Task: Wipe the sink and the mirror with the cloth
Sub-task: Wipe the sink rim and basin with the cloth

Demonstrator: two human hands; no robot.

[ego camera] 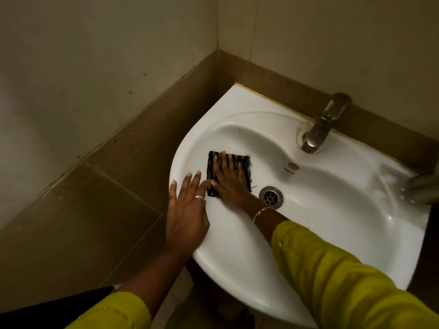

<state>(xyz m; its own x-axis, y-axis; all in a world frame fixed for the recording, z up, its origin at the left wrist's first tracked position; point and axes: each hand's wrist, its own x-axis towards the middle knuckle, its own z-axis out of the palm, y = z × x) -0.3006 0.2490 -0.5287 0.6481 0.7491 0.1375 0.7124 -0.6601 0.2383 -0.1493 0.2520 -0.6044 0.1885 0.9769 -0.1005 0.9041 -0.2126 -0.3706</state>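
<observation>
A white ceramic sink (344,210) is fixed in the corner of a tiled room. A dark square cloth (247,162) lies flat on the left inner slope of the basin. My right hand (231,179) presses on it with straight, spread fingers. My left hand (187,210) rests flat on the sink's left rim, fingers straight, a ring on one finger, its fingertips just beside the cloth's near corner. No mirror is in view.
A metal tap (320,124) stands at the back of the sink, with an overflow hole (292,166) below it and a metal drain (271,197) right of my right hand. Brown and beige wall tiles (118,181) surround the sink. A blurred object (425,186) sits at the right edge.
</observation>
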